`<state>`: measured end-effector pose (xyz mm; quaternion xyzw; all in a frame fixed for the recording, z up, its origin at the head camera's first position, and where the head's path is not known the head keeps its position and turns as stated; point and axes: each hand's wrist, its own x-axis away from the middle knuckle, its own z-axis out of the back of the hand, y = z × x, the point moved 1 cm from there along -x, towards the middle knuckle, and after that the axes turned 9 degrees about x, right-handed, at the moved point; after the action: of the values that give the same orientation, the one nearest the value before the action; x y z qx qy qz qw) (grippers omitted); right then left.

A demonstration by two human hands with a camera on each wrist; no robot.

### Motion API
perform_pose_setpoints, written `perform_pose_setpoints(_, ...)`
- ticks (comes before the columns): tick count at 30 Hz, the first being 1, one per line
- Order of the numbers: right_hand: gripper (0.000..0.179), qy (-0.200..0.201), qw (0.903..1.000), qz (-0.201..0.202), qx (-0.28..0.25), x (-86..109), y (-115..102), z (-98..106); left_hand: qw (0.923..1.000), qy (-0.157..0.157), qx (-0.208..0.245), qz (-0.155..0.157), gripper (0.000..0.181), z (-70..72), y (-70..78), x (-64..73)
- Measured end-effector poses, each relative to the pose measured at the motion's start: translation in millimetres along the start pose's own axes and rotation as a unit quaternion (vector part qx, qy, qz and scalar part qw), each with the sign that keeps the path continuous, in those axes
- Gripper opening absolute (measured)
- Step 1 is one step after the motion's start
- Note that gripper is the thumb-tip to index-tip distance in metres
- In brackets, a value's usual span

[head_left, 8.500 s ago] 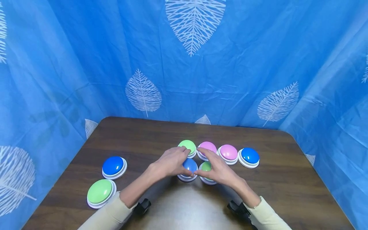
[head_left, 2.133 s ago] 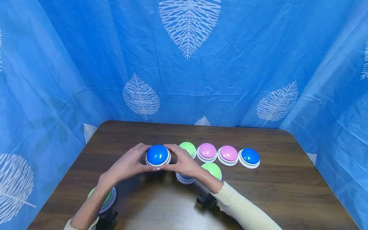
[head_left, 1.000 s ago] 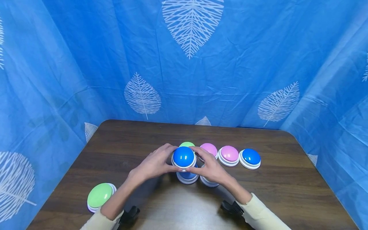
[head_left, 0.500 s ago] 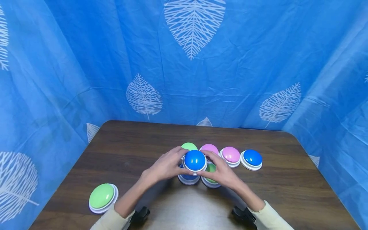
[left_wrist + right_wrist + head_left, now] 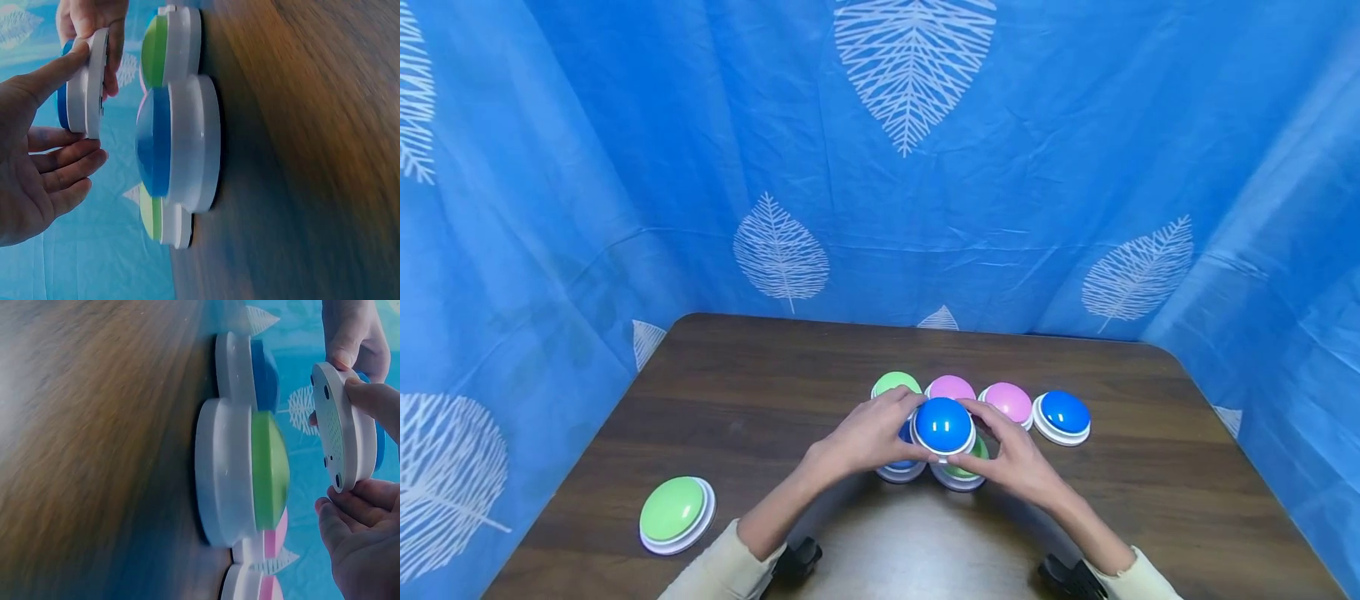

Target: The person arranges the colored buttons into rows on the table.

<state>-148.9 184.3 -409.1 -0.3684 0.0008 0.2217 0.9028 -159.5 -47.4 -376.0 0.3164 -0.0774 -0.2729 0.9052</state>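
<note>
Both hands hold one blue domed push button (image 5: 943, 424) with a white base, raised above the table. My left hand (image 5: 867, 433) grips its left side and my right hand (image 5: 1015, 457) its right, thumbs at the near edge. The right wrist view shows the base's underside, with small dark feet and speaker holes. Below it on the table stand a blue button (image 5: 153, 144) and a green button (image 5: 272, 472), side by side and partly covered in the head view. Just behind them sit another green button (image 5: 895, 382) and a pink button (image 5: 951, 388).
A second pink button (image 5: 1008, 402) and a blue button (image 5: 1064, 412) continue the back row to the right. One green button (image 5: 673, 510) sits apart at the left on the brown wooden table (image 5: 760, 358). A blue leaf-patterned curtain (image 5: 880, 200) surrounds the table's back and sides.
The blue button at the left, beside the lone green one, has been picked up with both hands. They have carried it rightward, past the front blue button to above the front pair.
</note>
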Motion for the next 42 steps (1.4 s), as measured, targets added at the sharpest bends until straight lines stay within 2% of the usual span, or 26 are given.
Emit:
perform_pose_setpoints(5,0.074,0.007,1.0,0.003,-0.004,9.7,7.6,5.2,0.9998,0.0,-0.012,-0.013,0.081,-8.7,7.2,-7.9)
perform_pose_setpoints(11,0.077,0.007,0.9999,-0.012,0.008,20.1,13.5,8.3,0.9998,-0.011,-0.008,-0.014,0.083,-19.8,10.8,-11.7)
perform_pose_setpoints(21,0.078,0.015,0.9994,-0.021,0.023,32.3,22.0,17.9,0.998,-0.013,-0.04,-0.048,0.079,-31.2,20.8,-23.8)
perform_pose_setpoints(29,0.078,0.027,0.998,-0.045,0.036,45.5,29.3,21.2,0.9954,-0.015,-0.058,-0.074,0.079,-42.5,27.4,-32.3)
perform_pose_setpoints(42,0.078,0.028,0.9941,-0.086,0.06,58.1,36.1,31.4,0.9927,-0.017,-0.078,-0.091,0.081,-56.0,39.9,-44.9)
